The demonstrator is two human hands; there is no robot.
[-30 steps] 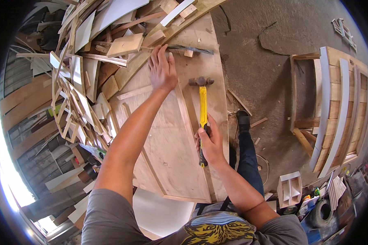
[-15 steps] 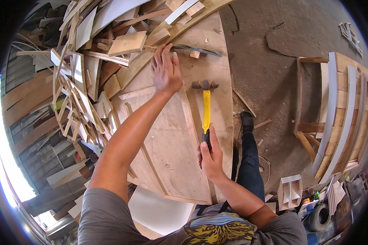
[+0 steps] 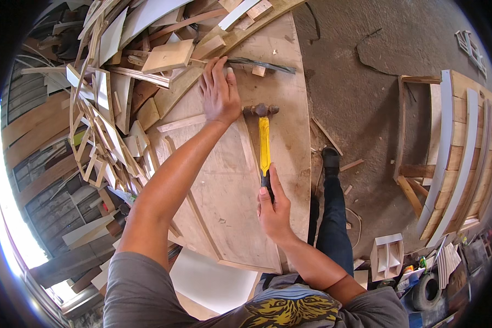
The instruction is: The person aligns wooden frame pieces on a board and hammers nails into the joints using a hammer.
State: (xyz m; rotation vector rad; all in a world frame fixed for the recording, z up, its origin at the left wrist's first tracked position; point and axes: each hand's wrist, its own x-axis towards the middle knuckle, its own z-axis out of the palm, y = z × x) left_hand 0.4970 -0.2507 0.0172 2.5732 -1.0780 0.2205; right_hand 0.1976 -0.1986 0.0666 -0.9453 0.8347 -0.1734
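Observation:
My left hand (image 3: 220, 95) rests with fingers stretched out on the pale plywood panel (image 3: 221, 197), its fingertips by a long plank (image 3: 174, 95) and beside a thin dark strip (image 3: 262, 64); what lies under the fingertips is hard to make out. My right hand (image 3: 274, 213) is closed round the black grip of a yellow-handled hammer (image 3: 265, 145). The hammer's rusty head is over the panel, just right of my left wrist, near a narrow batten (image 3: 246, 145) on the panel.
A heap of wood offcuts (image 3: 115, 93) covers the upper left. On the concrete floor (image 3: 355, 109) at right stand a slatted wooden frame (image 3: 456, 158) and a small wooden box (image 3: 386, 254), near a tyre (image 3: 425, 292) and clutter. My leg stands beside the panel's right edge.
Over the last half second the hammer has swung slightly left, its head now closer to my left wrist. My left hand stays in about the same spot on the wood.

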